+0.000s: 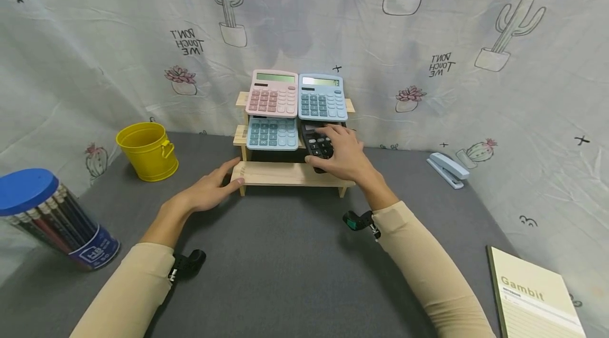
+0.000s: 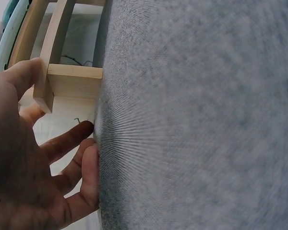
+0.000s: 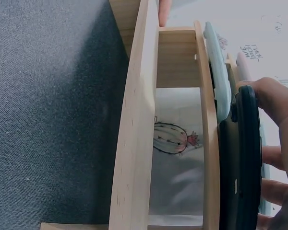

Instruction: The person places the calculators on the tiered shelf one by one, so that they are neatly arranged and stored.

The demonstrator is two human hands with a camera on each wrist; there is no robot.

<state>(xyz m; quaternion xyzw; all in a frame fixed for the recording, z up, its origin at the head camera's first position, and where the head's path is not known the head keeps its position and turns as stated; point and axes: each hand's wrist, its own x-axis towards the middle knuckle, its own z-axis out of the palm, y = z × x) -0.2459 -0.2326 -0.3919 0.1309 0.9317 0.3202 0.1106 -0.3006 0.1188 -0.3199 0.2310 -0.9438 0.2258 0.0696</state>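
My right hand [image 1: 343, 154] grips a black calculator [image 1: 317, 143] at the right of the middle tier of a wooden rack [image 1: 292, 174]. In the right wrist view the black calculator [image 3: 249, 153] stands edge-on beside a rail, thumb at its near end and fingers along its face. Thumb and a finger of my left hand [image 1: 209, 190] hold the left end of the lowest board; the left wrist view shows its other fingers loosely bent below the rack [image 2: 50, 52]. A blue calculator [image 1: 272, 134] leans left of the black one. Above are a pink calculator [image 1: 272, 94] and another blue calculator [image 1: 322, 99].
A yellow bucket [image 1: 149, 153] stands left of the rack, and a blue-lidded tub of pencils [image 1: 62, 221] is nearer at far left. To the right are a light blue stapler [image 1: 447, 170] and a notebook [image 1: 533, 295]. A printed cloth [image 1: 295, 20] hangs behind.
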